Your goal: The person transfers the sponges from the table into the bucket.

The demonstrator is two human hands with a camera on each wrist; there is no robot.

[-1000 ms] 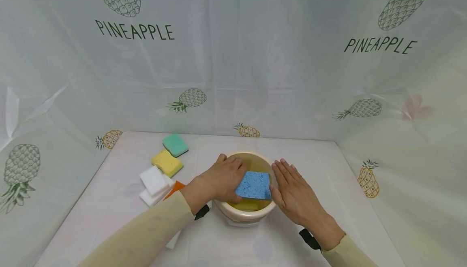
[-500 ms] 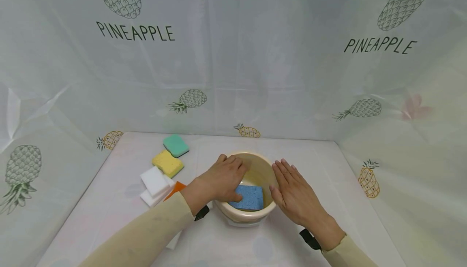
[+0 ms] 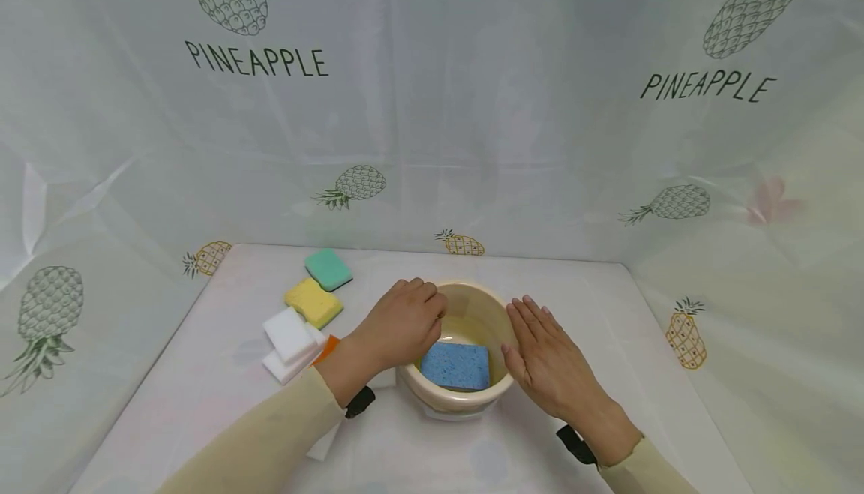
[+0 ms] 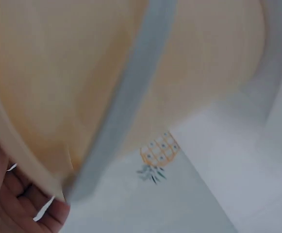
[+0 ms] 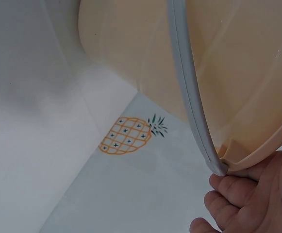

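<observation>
A blue sponge (image 3: 455, 366) lies flat at the bottom of a cream bucket (image 3: 451, 401), with a sliver of yellow beside it. My left hand (image 3: 403, 321) is over the bucket's left rim, fingers loosely curled, with nothing seen in them. My right hand (image 3: 550, 359) rests along the right rim with straight fingers. In the right wrist view, its fingers (image 5: 233, 191) touch the outside of the rim, close to the end of the grey handle (image 5: 189, 82). In the left wrist view, the bucket wall hides part of the left hand's fingers (image 4: 34, 206).
Left of the bucket lie a green sponge (image 3: 328, 269), a yellow sponge (image 3: 313, 302) and white sponges (image 3: 290, 334). An orange piece (image 3: 327, 348) is partly hidden by my left forearm. A pineapple-print sheet (image 3: 526, 179) stands behind the white table (image 3: 574, 284).
The blue sponge has gone from the left hand down into the bucket. The left hand has then drawn back up and left, its fingers more curled. The right hand has hardly moved.
</observation>
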